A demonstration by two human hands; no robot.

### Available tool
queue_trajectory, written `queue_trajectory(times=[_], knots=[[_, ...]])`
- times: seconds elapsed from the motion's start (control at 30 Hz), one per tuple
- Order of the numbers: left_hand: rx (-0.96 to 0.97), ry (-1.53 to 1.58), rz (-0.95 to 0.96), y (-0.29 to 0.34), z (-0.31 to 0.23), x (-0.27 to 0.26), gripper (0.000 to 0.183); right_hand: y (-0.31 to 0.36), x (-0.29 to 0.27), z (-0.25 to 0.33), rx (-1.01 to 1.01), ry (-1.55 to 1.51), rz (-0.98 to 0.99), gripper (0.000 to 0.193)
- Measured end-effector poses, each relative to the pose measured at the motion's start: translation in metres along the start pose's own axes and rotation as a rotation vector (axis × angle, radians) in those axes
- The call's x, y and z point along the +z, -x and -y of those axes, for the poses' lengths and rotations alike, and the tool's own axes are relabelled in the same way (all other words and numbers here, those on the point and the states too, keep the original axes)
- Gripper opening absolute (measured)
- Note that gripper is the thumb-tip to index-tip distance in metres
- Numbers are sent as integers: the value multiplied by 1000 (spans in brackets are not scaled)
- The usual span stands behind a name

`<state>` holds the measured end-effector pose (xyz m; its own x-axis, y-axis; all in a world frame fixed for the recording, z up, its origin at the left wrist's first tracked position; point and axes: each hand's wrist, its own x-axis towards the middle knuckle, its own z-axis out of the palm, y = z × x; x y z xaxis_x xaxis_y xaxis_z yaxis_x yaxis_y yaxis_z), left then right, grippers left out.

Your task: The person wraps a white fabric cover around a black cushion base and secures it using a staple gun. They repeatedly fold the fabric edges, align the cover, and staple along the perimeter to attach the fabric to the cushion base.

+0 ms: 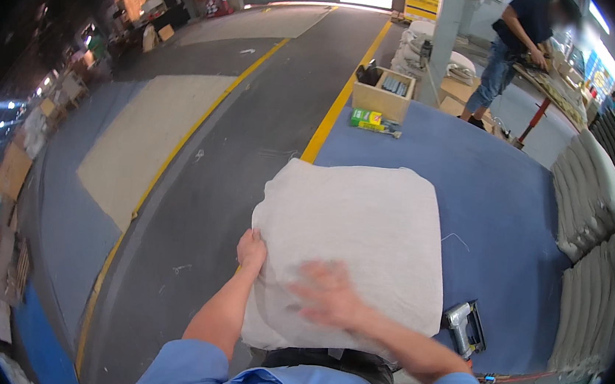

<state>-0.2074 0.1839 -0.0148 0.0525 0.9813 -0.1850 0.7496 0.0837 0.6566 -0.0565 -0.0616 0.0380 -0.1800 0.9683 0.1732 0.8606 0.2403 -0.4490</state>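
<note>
A light grey fabric-covered pad (364, 220), roughly square with rounded corners, lies in front of me, its near edge close to my body. My left hand (252, 252) is closed round the pad's left edge. Over the lower middle of the pad is my right hand (327, 292), blurred by motion, its fingers looking outstretched and apart with nothing in them. Whether its palm touches the fabric I cannot tell. To the right of the pad, a silver and black staple gun (465, 329) lies on the blue work table (506, 241).
A wooden box (381, 99) of metal strips stands at the table's far edge, a green and yellow packet (366, 118) before it. Stacked grey pads (594, 197) line the right side. Another person (510, 49) works at a bench (554, 93). A grey floor lane (229, 155) runs left.
</note>
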Motion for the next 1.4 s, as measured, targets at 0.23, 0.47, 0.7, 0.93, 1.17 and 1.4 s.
queue_trajectory(times=[0.23,0.47,0.7,0.93,1.17,1.4], knots=[[143,261,89,-18,36,24,40,88,-116,-143,511,389,151,105],[-390,883,456,-31,52,26,44,-2,-41,-117,284,346,183,120],[-544,1074,638,-50,69,39,44,-156,7,-73,228,235,231,114],[-311,831,573,-50,85,55,43,-207,36,-65,266,233,195,90],[-155,689,439,-47,75,64,41,-270,15,-56,390,206,757,57],[36,347,292,-67,84,59,43,-117,-40,-128,211,290,-112,72]])
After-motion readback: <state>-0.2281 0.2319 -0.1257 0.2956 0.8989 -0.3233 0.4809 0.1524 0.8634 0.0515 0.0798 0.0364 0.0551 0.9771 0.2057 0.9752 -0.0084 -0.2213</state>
